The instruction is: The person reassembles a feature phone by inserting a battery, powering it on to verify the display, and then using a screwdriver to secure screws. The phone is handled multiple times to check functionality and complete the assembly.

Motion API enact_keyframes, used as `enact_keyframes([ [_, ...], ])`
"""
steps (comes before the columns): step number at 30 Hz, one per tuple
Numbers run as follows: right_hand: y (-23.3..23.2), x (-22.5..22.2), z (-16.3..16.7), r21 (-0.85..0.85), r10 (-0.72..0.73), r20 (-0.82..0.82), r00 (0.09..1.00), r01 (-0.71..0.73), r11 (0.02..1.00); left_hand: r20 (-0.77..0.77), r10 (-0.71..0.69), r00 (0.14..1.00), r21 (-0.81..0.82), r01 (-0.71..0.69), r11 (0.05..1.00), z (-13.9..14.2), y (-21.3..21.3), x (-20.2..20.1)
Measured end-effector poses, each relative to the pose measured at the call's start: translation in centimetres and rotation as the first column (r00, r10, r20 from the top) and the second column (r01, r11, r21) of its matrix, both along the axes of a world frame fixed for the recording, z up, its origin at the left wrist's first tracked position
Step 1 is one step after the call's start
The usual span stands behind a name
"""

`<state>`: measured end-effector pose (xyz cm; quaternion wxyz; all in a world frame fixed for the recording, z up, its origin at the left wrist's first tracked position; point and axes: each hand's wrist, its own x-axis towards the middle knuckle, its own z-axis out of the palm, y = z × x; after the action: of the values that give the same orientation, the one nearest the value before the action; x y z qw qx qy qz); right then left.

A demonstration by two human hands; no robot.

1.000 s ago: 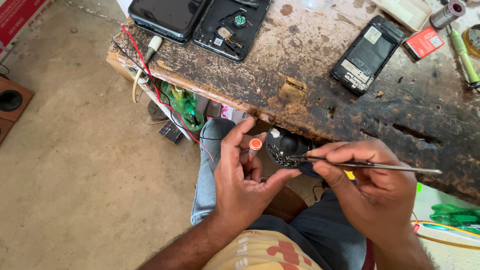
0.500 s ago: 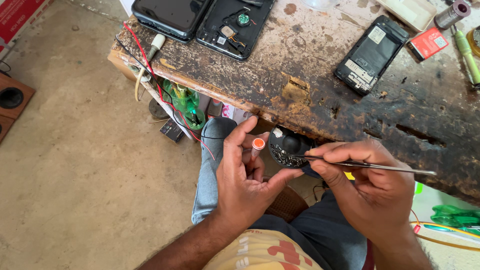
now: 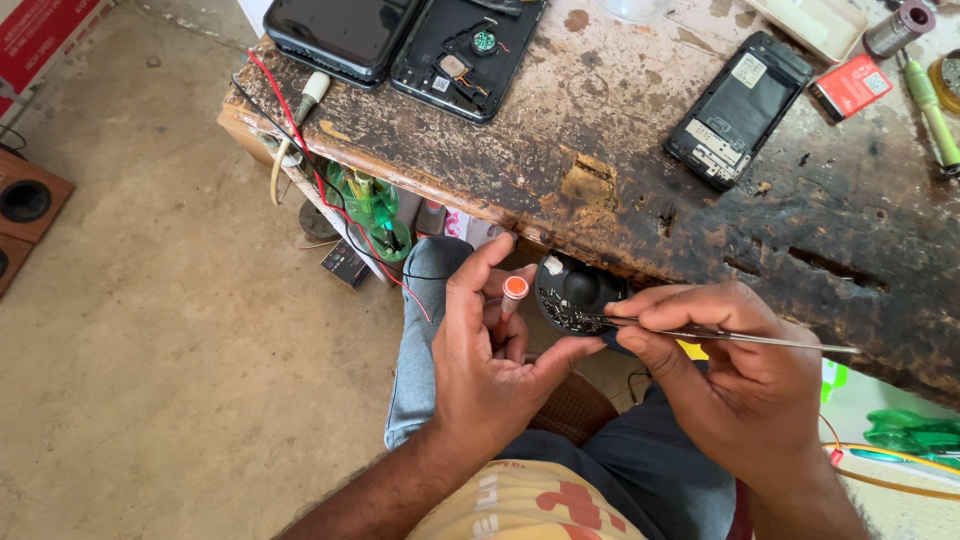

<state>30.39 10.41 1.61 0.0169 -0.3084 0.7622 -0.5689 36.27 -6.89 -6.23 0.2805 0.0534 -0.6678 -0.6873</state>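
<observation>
Left hand: the left hand (image 3: 490,365) is closed around a small round black dish (image 3: 580,292) that holds a heap of tiny metal screws; the thumb presses its lower rim, and the fingers also clamp a slim tool with an orange-and-white round cap (image 3: 514,287) that stands just beside the dish

Right hand: the right hand (image 3: 740,385) pinches thin metal tweezers (image 3: 720,335) between thumb and forefinger; the tips lie in the screw heap at the lower edge of the dish, and the long end points away to the right

Where the dish sits: it is held in the air above the person's lap, just below the front edge of the scarred, dark wooden worktop (image 3: 620,150); it does not rest on the wood

On the worktop: an opened black phone with its back removed (image 3: 738,108) lies well apart from the hands; a black tablet-like device with its insides bared (image 3: 468,55) lies at the far left beside another dark slab with a glossy face (image 3: 340,30); a small red flat pack (image 3: 850,88) and a green-handled tool (image 3: 930,110) lie at the right

Step in hand: picking one screw out of the heap, by the look of it

Next move calls for: a fine, steady squeeze on a single screw and a level dish; a tilt would likely spill the heap onto the concrete floor (image 3: 150,350)
</observation>
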Motion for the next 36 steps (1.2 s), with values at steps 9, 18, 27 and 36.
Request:
enact_keyframes([
  [9,-0.6,-0.1,0.7,0.01,-0.035,-0.024,0.999,0.035,0.999,0.006,-0.002,1.0,0.0,0.002,1.0,-0.1,0.0,0.0],
  [18,3.9,-4.9,4.8,-0.15,-0.395,-0.132,0.909,0.375,0.915,0.013,0.011,1.0,0.024,-0.011,1.0,0.1,0.0,-0.2],
  [27,5.1,-6.7,3.7,-0.097,-0.432,-0.152,0.889,0.422,0.901,0.019,0.019,1.0,0.028,-0.02,0.999,0.3,0.1,-0.1],
  [36,3.4,-1.5,3.9,-0.069,-0.259,-0.063,0.964,0.255,0.964,-0.006,0.022,1.0,-0.012,-0.022,1.0,0.2,0.1,-0.1],
])
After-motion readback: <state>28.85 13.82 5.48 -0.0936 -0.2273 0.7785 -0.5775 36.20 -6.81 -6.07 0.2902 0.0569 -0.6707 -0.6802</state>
